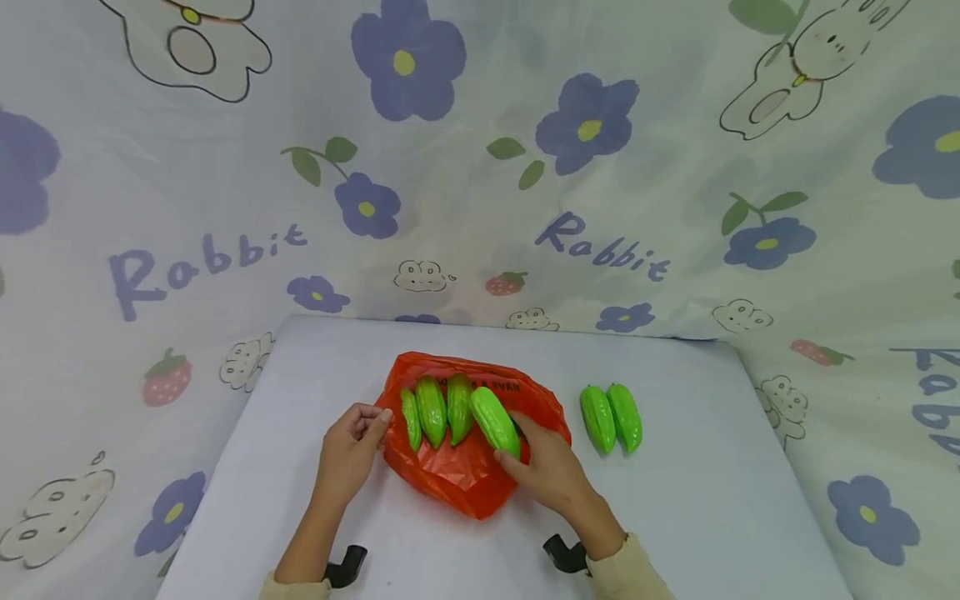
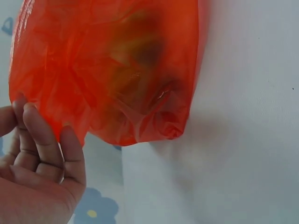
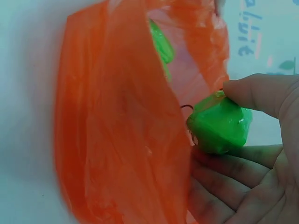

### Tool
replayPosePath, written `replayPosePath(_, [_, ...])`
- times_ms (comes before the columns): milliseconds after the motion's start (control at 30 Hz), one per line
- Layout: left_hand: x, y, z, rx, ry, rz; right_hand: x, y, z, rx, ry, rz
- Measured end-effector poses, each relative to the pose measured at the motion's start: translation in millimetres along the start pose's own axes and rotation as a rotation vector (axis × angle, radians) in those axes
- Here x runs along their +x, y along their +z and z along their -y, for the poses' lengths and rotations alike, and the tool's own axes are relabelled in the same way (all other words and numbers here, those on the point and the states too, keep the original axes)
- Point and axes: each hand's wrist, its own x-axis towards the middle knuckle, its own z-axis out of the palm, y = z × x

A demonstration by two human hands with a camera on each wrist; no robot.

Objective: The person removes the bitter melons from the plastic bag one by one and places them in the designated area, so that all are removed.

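Observation:
A red plastic bag (image 1: pixel 450 483) lies on the table with its mouth spread wide. My left hand (image 1: pixel 352 446) pinches the bag's left edge between thumb and fingers. At the bag's right side, my right hand (image 1: pixel 553 471) grips a glossy green cucumber-like vegetable (image 1: pixel 493 419), thumb on one side and fingers on the other. The right wrist view shows this vegetable (image 3: pixel 222 123) end-on, ridged, beside the bag's raised wall. Several similar green vegetables (image 1: pixel 431 408) lie side by side in the bag, left of the held one.
Two more green vegetables (image 1: pixel 611 412) lie together on the white table (image 1: pixel 712 500), right of the bag. Behind the table hangs a cloth (image 1: pixel 465 208) printed with flowers and rabbits. Black bands (image 1: pixel 347 567) sit around my wrists.

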Motion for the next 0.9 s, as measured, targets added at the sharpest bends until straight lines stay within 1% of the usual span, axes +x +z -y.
replayPosePath(167, [1.3, 2.9, 0.0, 0.005, 0.003, 0.009, -9.6, -8, -1, 0.019, 0.010, -0.003])
replayPosePath(333, [1.4, 3.2, -0.1, 0.002, 0.005, 0.005, -18.7, -16, -1, 0.035, 0.024, -0.045])
replayPosePath(500, [0.3, 3.4, -1.0, -0.003, -0.007, 0.007, -25.3, -21, -6, 0.049, 0.041, -0.033])
replayPosePath(600, [-0.4, 3.7, -2.2, -0.003, -0.014, 0.010, -28.7, -24, -10, 0.048, 0.035, -0.034])
replayPosePath(800, [-1.3, 3.8, -2.9, 0.022, -0.021, 0.010, -35.4, -30, -16, 0.106, 0.028, -0.065])
replayPosePath(900, [-1.5, 4.0, -2.6, 0.036, -0.025, 0.010, -38.0, -34, -16, 0.114, 0.031, -0.077])
